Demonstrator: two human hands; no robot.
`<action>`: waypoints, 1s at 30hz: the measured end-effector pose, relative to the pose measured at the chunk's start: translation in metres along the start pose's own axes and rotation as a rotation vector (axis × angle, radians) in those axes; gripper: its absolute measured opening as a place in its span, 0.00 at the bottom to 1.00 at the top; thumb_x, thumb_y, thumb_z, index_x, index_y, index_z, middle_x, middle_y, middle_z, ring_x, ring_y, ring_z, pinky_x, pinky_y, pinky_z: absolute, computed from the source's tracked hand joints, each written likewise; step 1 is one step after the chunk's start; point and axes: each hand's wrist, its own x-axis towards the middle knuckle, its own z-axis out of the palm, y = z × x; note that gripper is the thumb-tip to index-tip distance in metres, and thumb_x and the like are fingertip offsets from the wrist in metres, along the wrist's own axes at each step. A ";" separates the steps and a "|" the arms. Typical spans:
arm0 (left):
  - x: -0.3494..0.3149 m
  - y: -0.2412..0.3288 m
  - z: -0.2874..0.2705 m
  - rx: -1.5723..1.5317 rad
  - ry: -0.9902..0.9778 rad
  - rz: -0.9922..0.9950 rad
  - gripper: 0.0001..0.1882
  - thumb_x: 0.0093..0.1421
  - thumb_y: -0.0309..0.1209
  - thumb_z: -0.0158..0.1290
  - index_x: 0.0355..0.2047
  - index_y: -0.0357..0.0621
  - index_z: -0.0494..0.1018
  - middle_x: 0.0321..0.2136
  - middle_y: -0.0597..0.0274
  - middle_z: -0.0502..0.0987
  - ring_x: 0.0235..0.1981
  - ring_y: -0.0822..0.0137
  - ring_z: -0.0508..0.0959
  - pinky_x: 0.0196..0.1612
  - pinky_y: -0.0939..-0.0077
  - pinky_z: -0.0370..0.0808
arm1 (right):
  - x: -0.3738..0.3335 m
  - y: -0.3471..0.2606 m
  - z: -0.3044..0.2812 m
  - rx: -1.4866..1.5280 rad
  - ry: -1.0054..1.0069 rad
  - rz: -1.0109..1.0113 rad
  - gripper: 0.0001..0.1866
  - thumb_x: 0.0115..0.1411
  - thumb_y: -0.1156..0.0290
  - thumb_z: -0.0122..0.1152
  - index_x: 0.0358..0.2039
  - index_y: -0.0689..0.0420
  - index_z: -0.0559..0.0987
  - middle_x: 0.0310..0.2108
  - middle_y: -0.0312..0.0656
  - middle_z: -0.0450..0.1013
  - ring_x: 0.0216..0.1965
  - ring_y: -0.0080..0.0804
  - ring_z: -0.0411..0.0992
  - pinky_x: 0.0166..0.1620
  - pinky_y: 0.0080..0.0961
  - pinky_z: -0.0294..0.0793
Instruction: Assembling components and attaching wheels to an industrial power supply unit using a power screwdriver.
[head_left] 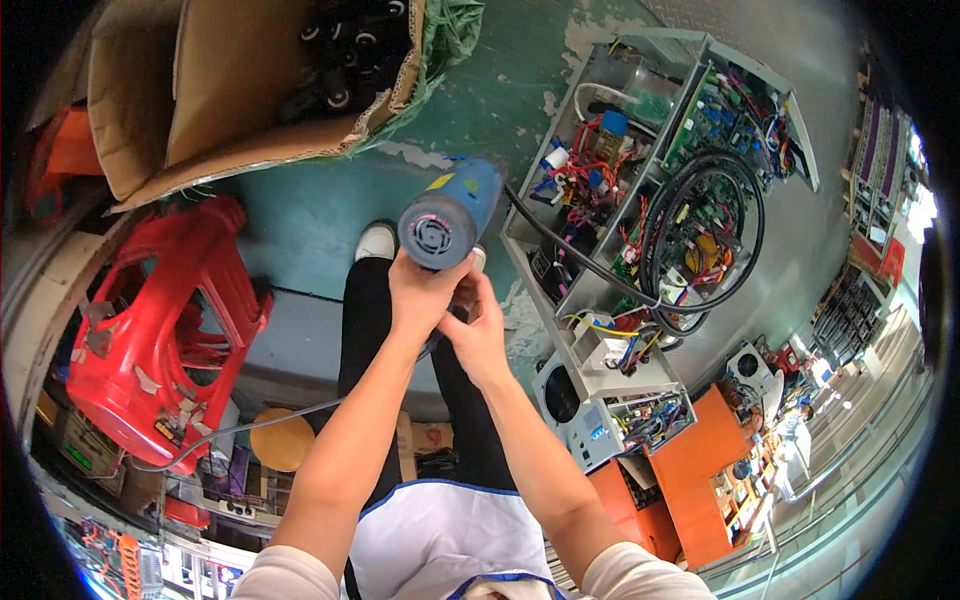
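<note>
A blue heat gun (468, 192) with a round, dark vented back end is in front of me, above my shoes. My left hand (425, 297) is closed around its handle, just below the vented end. Beside it my right hand (480, 335) is closed too, its fingers bent against the dark lower part of the handle. The two hands hide most of that handle. A grey cord (250, 425) runs from the left side toward my hands.
On the right stands an opened metal cabinet (690, 90) full of circuit boards and wires, with a coiled black cable (757, 225) over it. A cardboard box (240, 90) with black parts is at the upper left. A red plastic stool (110, 390) lies tipped at left.
</note>
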 end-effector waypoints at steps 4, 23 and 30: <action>-0.026 -0.014 -0.020 -0.009 0.004 -0.049 0.19 0.49 0.30 0.67 0.38 0.32 0.75 0.36 0.60 0.80 0.37 0.72 0.78 0.42 0.77 0.73 | -0.043 -0.017 -0.007 -0.503 -0.010 -0.158 0.36 0.49 0.67 0.70 0.58 0.60 0.65 0.49 0.48 0.65 0.52 0.44 0.64 0.55 0.36 0.64; -0.112 0.053 -0.125 0.432 0.161 -0.225 0.13 0.56 0.37 0.61 0.32 0.41 0.73 0.25 0.63 0.75 0.23 0.68 0.75 0.26 0.73 0.73 | -0.116 -0.011 -0.252 -1.077 0.489 -0.821 0.34 0.39 0.30 0.59 0.20 0.52 0.70 0.22 0.35 0.64 0.28 0.33 0.64 0.31 0.31 0.60; -0.206 0.045 -0.072 0.715 0.406 -0.217 0.09 0.57 0.33 0.57 0.25 0.41 0.74 0.20 0.62 0.74 0.16 0.67 0.72 0.18 0.71 0.70 | -0.111 0.006 -0.250 -0.859 0.419 -0.815 0.30 0.33 0.37 0.63 0.22 0.53 0.73 0.25 0.33 0.68 0.33 0.30 0.68 0.39 0.26 0.63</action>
